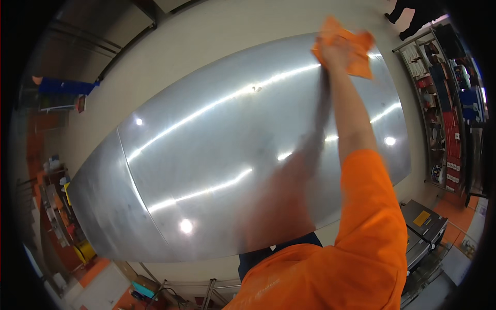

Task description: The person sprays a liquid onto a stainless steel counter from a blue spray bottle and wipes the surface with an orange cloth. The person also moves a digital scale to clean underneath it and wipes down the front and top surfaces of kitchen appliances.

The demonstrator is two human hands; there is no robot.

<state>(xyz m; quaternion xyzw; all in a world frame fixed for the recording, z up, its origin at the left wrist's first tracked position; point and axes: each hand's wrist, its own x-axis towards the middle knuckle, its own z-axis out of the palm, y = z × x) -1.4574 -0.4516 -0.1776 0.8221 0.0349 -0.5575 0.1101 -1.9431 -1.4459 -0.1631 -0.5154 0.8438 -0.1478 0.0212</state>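
My right hand (336, 53) is stretched out over the far right part of a large stainless steel table (209, 143). Under and around its fingers is a crumpled orange cloth (361, 58), blurred along its edges. The cloth lies close to the table's far edge. A straight seam crosses the metal top on the left side, and the surface mirrors ceiling lights and my orange sleeve. My left hand is out of view.
To the right stands a metal shelving rack (436, 112) full of goods. A dark boxy appliance (420, 219) sits at the lower right. Another person's legs (412, 17) show at the upper right. A blue object (66, 86) and a yellow object (83, 251) are on the left.
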